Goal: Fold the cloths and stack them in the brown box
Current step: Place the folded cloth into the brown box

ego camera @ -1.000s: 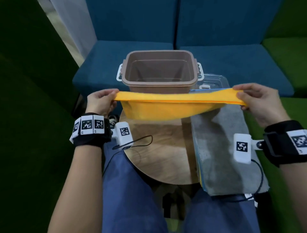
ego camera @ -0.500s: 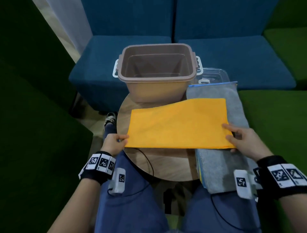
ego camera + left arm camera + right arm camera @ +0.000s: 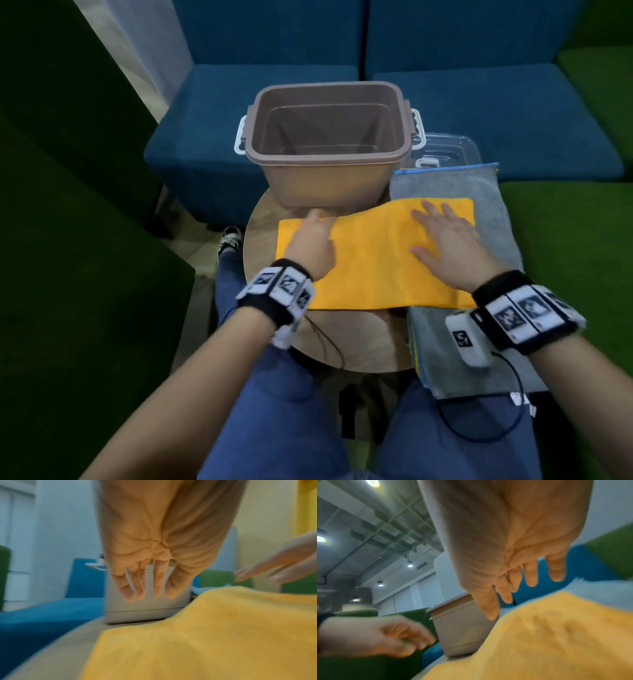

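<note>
Head view — left hand point(image 3: 313, 241), right hand point(image 3: 447, 240): fingers straight | over yellow cloth point(image 3: 373, 270)

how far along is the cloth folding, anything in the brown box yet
Early on. Done: nothing is stacked; the brown box shows a bare bottom. In hand: the orange cloth lies flat across the round table and the grey cloth pile, with the left hand and right hand spread over it, gripping nothing. Left: finish folding it, box it, then the grey pile.
</note>
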Action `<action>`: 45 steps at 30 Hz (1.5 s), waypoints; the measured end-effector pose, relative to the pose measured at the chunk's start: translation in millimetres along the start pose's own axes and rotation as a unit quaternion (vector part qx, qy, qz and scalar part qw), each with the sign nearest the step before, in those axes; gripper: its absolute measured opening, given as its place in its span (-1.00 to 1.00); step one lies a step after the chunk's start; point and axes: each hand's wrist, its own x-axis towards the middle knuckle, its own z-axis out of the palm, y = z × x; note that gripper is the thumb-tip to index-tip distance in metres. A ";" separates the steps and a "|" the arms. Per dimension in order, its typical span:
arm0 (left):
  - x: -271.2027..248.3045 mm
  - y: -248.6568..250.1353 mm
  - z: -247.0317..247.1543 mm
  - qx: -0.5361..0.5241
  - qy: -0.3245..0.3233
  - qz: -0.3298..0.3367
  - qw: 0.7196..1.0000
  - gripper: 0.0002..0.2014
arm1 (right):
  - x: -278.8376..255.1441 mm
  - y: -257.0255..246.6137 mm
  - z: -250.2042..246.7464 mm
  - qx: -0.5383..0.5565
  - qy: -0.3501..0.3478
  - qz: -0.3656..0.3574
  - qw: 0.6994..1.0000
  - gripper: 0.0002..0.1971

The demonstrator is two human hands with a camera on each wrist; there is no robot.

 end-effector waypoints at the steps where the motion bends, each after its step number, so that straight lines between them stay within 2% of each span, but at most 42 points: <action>1: 9.0 17.7 12.2 -0.020 -0.028 0.026 0.999 -0.49 | 10.4 -2.4 5.8 -0.025 -0.038 -0.003 0.999 -0.30; 3: 23.5 38.6 42.2 -0.021 -0.109 0.028 0.993 -0.43 | 25.9 2.2 16.7 -0.052 -0.091 0.012 0.994 -0.30; 5: 32.8 40.1 71.7 0.012 -0.178 -0.022 0.984 -0.40 | 29.3 14.1 23.1 -0.037 -0.095 0.033 0.994 -0.32; 6: 34.7 36.6 82.1 0.040 -0.192 -0.041 0.980 -0.39 | 28.9 21.0 25.6 -0.029 -0.092 0.042 0.994 -0.34; 10: 32.8 2.1 95.0 0.102 -0.156 -0.044 0.982 -0.25 | 23.3 37.4 31.2 -0.020 -0.087 0.051 0.995 -0.38; 15: 20.7 -44.9 71.1 0.094 -0.118 -0.138 0.979 -0.03 | 24.2 43.9 34.4 -0.017 -0.093 0.044 0.995 -0.39; 18: 13.1 -69.7 57.7 0.095 -0.102 -0.165 0.976 0.06 | 24.1 44.8 35.6 -0.014 -0.098 0.042 0.994 -0.38; 21: 14.6 -65.8 51.2 0.143 -0.096 -0.176 0.969 0.11 | 24.7 43.6 36.3 -0.015 -0.095 0.048 0.994 -0.38; 22: 16.7 -54.9 51.6 0.169 -0.084 -0.165 0.968 0.08 | 25.2 42.5 36.9 -0.015 -0.093 0.048 0.994 -0.39; 24: 22.8 -21.5 58.1 0.168 -0.049 -0.093 0.980 -0.05 | 25.3 40.8 38.1 -0.014 -0.092 0.048 0.994 -0.39; 27: 34.6 40.8 75.7 0.051 -0.042 0.058 0.996 -0.30 | 25.6 38.3 38.1 -0.019 -0.093 0.048 0.994 -0.39; 29: 41.3 74.3 89.7 -0.022 -0.069 0.083 0.994 -0.39 | 25.4 36.7 38.0 -0.021 -0.093 0.051 0.994 -0.40; 32: 45.0 92.6 107.9 -0.050 -0.090 0.066 0.993 -0.40 | 25.2 36.8 39.0 -0.034 -0.095 0.053 0.993 -0.43; 36: 44.7 61.1 116.4 -0.051 -0.112 0.004 0.992 -0.36 | 27.3 40.4 41.5 -0.024 -0.089 0.040 0.995 -0.40; 39: 41.5 15.3 108.5 0.073 -0.129 -0.031 0.989 -0.31 | 28.4 41.8 41.6 -0.017 -0.090 0.037 0.995 -0.38; 41: 35.4 -15.1 96.1 0.105 -0.120 -0.055 0.986 -0.29 | 27.9 42.3 40.2 -0.012 -0.090 0.037 0.995 -0.37; 45: 14.5 -64.9 70.4 0.101 -0.079 -0.128 0.983 -0.18 | 24.4 40.9 38.3 0.001 -0.079 0.034 0.996 -0.37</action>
